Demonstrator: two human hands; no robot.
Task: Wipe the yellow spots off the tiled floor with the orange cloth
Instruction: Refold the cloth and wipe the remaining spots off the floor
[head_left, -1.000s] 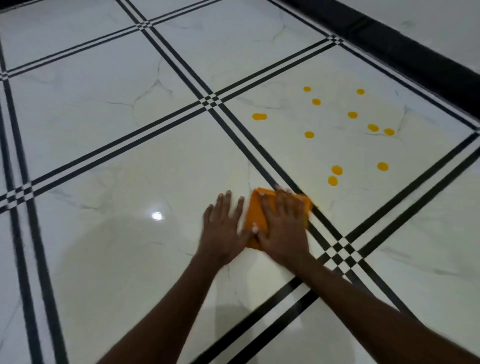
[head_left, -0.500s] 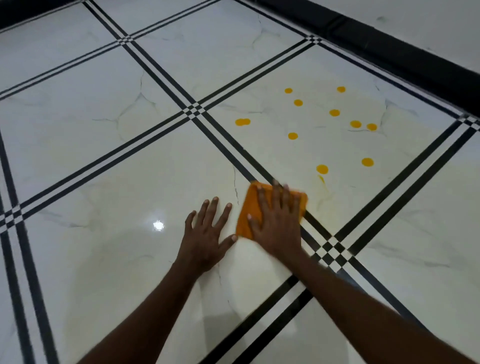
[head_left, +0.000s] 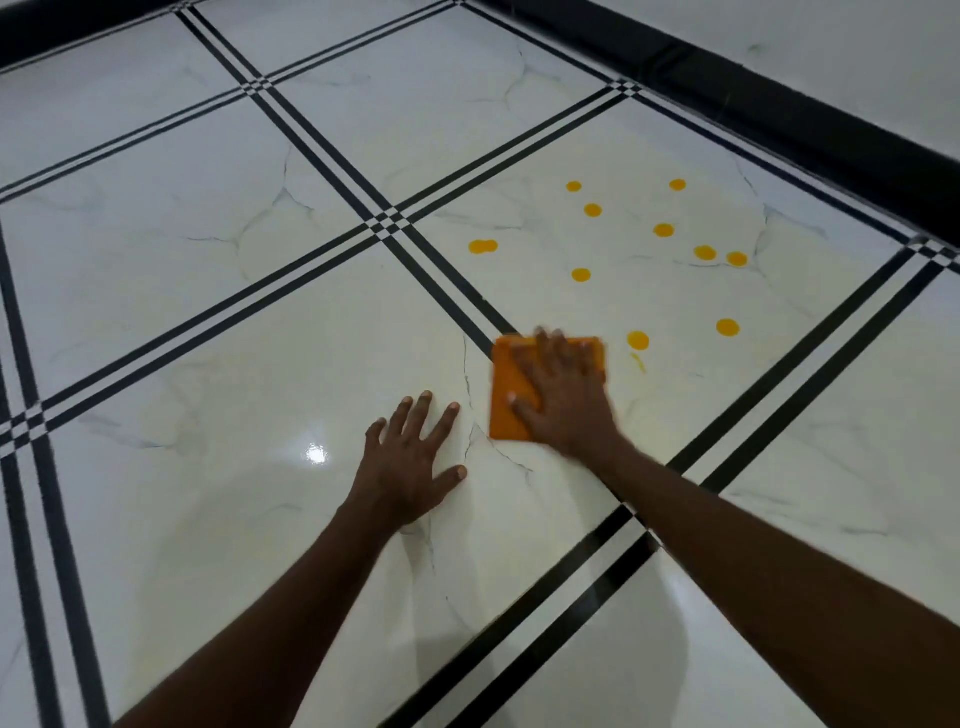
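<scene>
Floor (head_left: 208, 322): white tiles, black lines.
Spots (head_left: 638, 340): yellow, far right of cloth.
Right hand (head_left: 563, 402): fingers straight, presses cloth (head_left: 506, 410).
Left hand (head_left: 408, 462): fingers spread, flat on floor.

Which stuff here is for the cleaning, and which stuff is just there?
For the cleaning:
- orange cloth, flat under the right hand
- yellow spots on the tiled floor

Just there:
- left hand, flat on the floor, touching no cloth
- black border along the wall
- light glare
</scene>
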